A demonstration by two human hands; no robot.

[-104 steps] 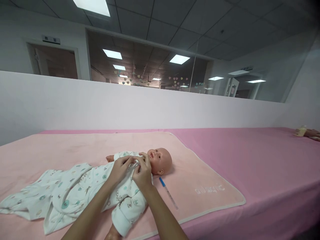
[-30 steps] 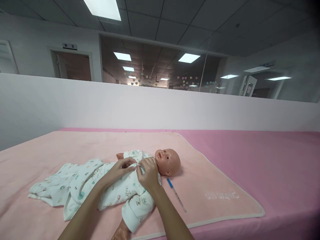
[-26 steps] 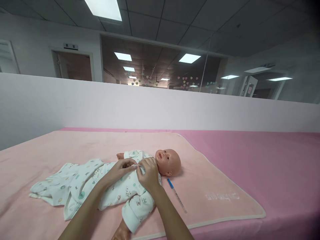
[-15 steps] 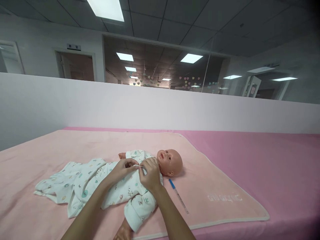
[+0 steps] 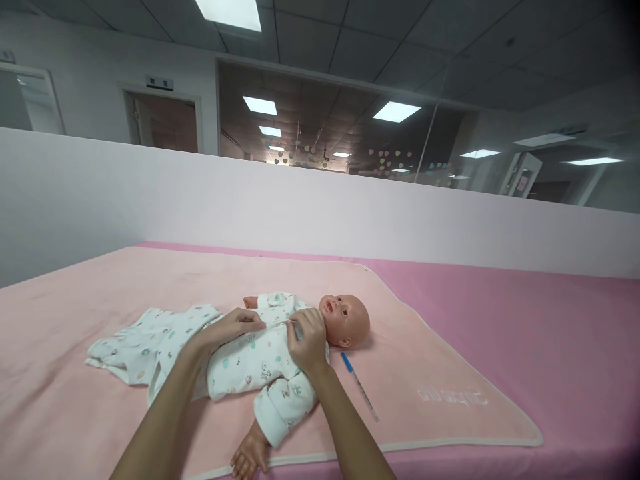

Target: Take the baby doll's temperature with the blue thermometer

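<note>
Close by me, bald plastic baby doll lies on its back on soft light-pink mat, in white cloth suit with tiny pictures. Thin clear stick with blue cap beside its shoulder. My right hand nearly closed, pinching suit's front below chin. My left hand half curled over tummy; cannot tell if gripping. Far back, low white wall, then big window.

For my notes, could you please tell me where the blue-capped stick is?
In the head view, the blue-capped stick lies on the peach blanket, right of the right hand and just below the doll's head.
</note>
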